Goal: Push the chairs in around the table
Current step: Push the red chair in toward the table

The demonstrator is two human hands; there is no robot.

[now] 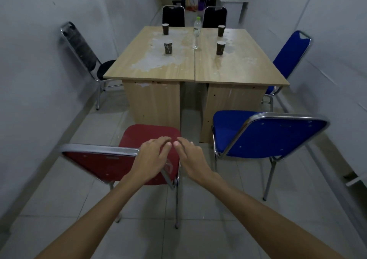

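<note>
A red chair (111, 165) with a chrome frame stands in front of me, pulled back from the wooden table (195, 68). My left hand (155, 155) rests on the right end of its backrest top, fingers spread. My right hand (188, 155) hovers just right of that corner, fingers apart, holding nothing. To the right a blue chair (266, 137) stands a little back from the table and turned at an angle. Another blue chair (290, 54) stands at the table's right side, a black chair (83, 52) at the left side, and two black chairs (173, 16) (214, 17) at the far end.
Several dark paper cups (168, 48) and a clear plastic bottle (196, 33) stand on the table. Grey walls close in on both sides. Tiled floor (208, 209) lies between the two near chairs. Cluttered furniture sits beyond the far end.
</note>
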